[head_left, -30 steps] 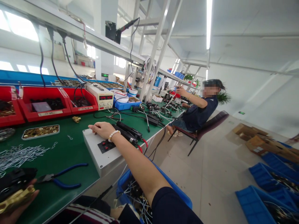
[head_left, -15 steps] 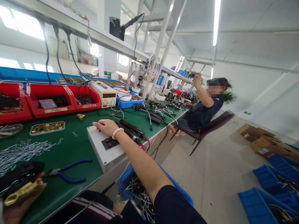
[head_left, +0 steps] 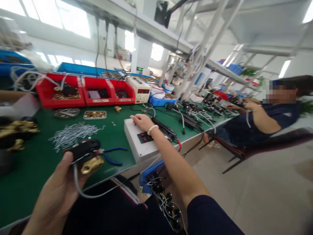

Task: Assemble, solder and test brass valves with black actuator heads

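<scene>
My left hand (head_left: 61,182) grips a solenoid valve assembly (head_left: 85,155), a black housing over a brass body with a grey cable hanging in a loop. The thumb presses on its near end. Just beyond the valve lie blue-handled pliers (head_left: 114,156) on the green bench. My right hand (head_left: 143,122), with a beaded bracelet at the wrist, rests on top of a light grey box (head_left: 146,150) that has red switches. Its fingers lie loosely at the box's far left corner, holding nothing visible. Wire clips (head_left: 73,133) form a pile left of the box.
Red bins (head_left: 97,94) and a power supply (head_left: 140,91) line the back. A small tray (head_left: 95,115) holds brass parts. Brass valve bodies (head_left: 19,130) sit far left. Below the bench edge stands a blue crate (head_left: 146,176) with cabled parts. A co-worker (head_left: 264,117) sits at right.
The view has swung left. My left hand has come further into sight with the valve lifted and its cable showing. My right hand stays on the box. The co-worker's raised arm has come down.
</scene>
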Available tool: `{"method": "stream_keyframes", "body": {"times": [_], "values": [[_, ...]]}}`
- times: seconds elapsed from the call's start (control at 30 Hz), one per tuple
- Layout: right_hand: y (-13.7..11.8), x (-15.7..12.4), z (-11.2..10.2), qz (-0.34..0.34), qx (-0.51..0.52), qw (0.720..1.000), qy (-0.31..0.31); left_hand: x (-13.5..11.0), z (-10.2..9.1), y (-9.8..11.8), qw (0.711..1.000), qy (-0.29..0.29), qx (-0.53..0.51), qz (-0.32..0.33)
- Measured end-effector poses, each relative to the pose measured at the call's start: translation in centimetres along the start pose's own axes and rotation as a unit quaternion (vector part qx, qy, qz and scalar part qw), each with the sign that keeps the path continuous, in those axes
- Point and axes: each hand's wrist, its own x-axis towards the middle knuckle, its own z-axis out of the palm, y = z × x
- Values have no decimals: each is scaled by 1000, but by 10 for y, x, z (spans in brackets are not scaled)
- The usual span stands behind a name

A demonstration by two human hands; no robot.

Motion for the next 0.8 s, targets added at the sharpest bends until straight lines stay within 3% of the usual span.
{"method": "stream_keyframes", "body": {"times": [0.3, 0.63, 0.8], "values": [[-1, 3, 0, 6, -8, 1000, 4, -31, 15, -1, 995, -93, 7, 37], [3, 10, 0, 59, -64, 996, 1, -45, 14, 2, 995, -90, 2, 49], [9, 8, 0, 31, -31, 999, 2, -46, 15, 1, 995, -85, 10, 54]]}}
